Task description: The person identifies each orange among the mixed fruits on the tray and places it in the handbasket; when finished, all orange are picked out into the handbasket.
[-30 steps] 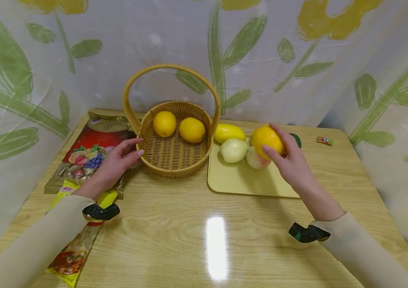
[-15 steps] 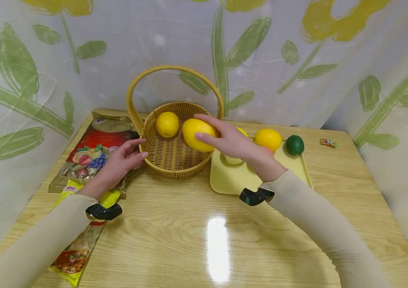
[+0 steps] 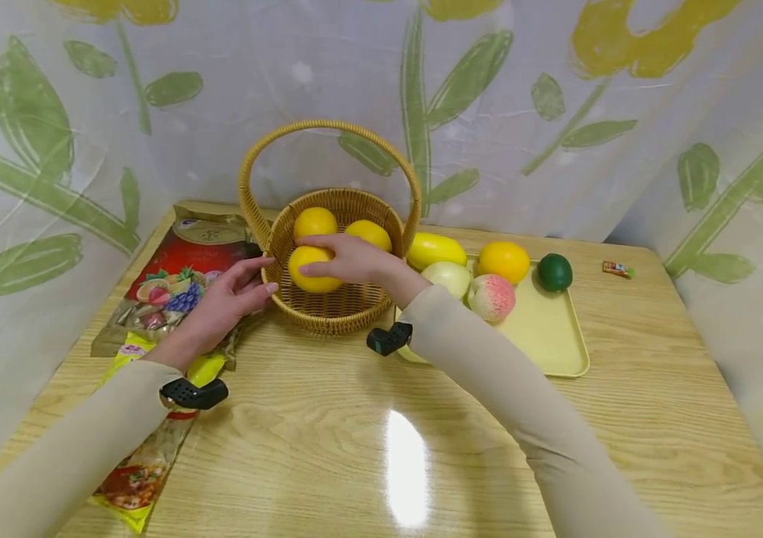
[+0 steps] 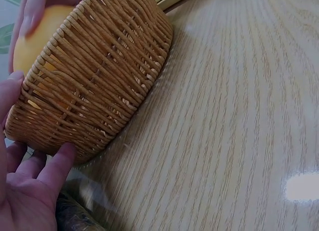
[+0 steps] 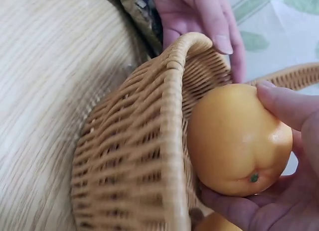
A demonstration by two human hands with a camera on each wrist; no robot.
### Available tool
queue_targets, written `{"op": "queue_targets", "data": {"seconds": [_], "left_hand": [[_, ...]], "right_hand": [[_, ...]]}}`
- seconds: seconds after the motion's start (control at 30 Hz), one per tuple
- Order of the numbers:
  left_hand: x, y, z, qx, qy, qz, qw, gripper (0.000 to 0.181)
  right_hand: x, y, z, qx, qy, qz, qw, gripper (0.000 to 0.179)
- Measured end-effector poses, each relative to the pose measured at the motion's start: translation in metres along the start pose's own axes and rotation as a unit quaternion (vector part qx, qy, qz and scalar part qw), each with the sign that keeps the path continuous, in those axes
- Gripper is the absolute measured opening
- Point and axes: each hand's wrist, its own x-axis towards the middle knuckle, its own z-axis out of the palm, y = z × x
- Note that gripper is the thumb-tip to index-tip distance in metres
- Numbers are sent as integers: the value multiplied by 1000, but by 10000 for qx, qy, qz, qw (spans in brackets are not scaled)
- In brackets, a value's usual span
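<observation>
My right hand (image 3: 371, 265) holds an orange (image 3: 310, 273) inside the wicker basket (image 3: 334, 323), fingers over its top and thumb at the near side. A small green stem mark shows on the orange (image 5: 234, 136) in the right wrist view. Behind it in the basket sit two more yellow-orange fruits, one at the left (image 3: 315, 221) and one at the right (image 3: 371, 233). At the basket's left side, my left hand (image 3: 220, 302) grips the wall. The left wrist view has its thumb at the rim and its fingers against the woven outside (image 4: 94, 86).
Right of the basket, a pale yellow tray (image 3: 542, 351) carries a peach (image 3: 492, 297), a pale green fruit (image 3: 447, 278), an orange fruit (image 3: 504, 261), a long yellow fruit (image 3: 435, 249) and a dark green fruit (image 3: 554, 273). Food bags (image 3: 182, 276) lie left; a small wrapper (image 3: 618, 270) lies far right.
The right hand has carried the orange leftward from above the tray, over the basket's right side, and down into the basket. The left hand stays at the basket's left side.
</observation>
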Motion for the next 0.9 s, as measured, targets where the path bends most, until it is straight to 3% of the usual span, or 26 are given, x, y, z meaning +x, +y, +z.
{"op": "queue_targets", "data": {"seconds": [0.23, 0.47, 0.7, 0.9], "left_hand": [[0, 0, -1, -20, -32, 21, 10000, 65], [1, -1, 0, 3, -26, 70, 10000, 63], [2, -2, 0, 57, 24, 6, 10000, 64], [2, -2, -1, 32, 71, -8, 10000, 64]], "right_hand": [[22, -5, 17, 112, -227, 276, 9993, 61], [30, -3, 28, 438, -243, 315, 9982, 64], [25, -5, 18, 23, -919, 464, 9947, 68], [21, -6, 15, -248, -878, 512, 9945, 69]]}}
